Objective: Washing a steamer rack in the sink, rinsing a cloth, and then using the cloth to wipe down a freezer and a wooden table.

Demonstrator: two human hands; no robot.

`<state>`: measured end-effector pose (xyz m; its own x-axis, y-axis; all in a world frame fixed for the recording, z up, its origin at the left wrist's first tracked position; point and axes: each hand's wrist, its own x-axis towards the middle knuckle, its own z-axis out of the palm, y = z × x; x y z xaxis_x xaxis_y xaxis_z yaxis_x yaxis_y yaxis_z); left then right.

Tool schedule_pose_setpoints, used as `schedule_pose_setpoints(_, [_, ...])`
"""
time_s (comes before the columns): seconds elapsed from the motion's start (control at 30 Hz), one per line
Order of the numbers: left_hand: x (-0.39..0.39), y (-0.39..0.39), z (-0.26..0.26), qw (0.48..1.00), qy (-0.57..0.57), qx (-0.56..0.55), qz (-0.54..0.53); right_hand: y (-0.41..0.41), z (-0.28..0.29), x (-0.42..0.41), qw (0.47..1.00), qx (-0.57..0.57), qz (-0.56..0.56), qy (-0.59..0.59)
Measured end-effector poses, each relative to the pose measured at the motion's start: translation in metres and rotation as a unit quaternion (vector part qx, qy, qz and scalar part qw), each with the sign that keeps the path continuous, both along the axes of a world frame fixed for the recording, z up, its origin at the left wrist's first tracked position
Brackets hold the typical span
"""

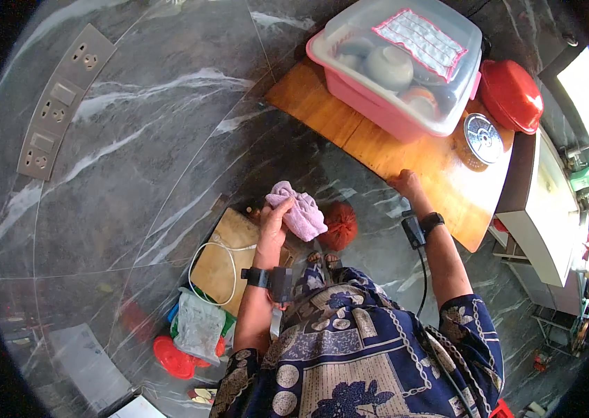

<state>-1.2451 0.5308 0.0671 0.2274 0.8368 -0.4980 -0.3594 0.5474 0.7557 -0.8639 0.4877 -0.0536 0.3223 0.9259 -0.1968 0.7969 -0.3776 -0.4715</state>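
My left hand (pixel 273 222) holds a bunched pink towel cloth (pixel 302 214), thumb on top, in the air left of the wooden table (pixel 336 120). At the table's near edge is my right hand (pixel 408 184), its fingers curled over the rim and partly hidden. On the tabletop stands a pink plastic dish box (pixel 373 112) with a clear lid and bowls inside. A folded white cloth with pink trim (pixel 422 42) lies on that lid. Beside the box is a round metal container with a perforated lid (pixel 482 138).
A red plastic basin (pixel 511 96) sits beyond the dish box. On the floor are a red bag (pixel 339 225), a wooden board (pixel 226 256) with a white cable (pixel 234 271), and plastic bags (pixel 198 318). Sockets (pixel 57 112) line the marbled wall. A white cabinet (pixel 540 209) stands right.
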Motion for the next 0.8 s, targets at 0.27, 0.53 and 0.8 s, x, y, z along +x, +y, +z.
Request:
schedule_pose_setpoints(0.27, [-0.004,0.04,-0.006,1.0,0.006,0.01,0.008,0.003,-0.008,0.007,0.996,-0.013,0.086,0.003])
schedule_pose_setpoints(0.53, [-0.004,0.089,-0.007,0.998,-0.051,-0.012,0.027,0.0,0.011,0.003,0.993,-0.076,0.089,-0.036])
schedule_pose_setpoints(0.8, [-0.021,0.102,-0.009,0.999,-0.041,0.006,0.008,-0.001,0.008,0.002,0.979,-0.023,0.179,-0.091])
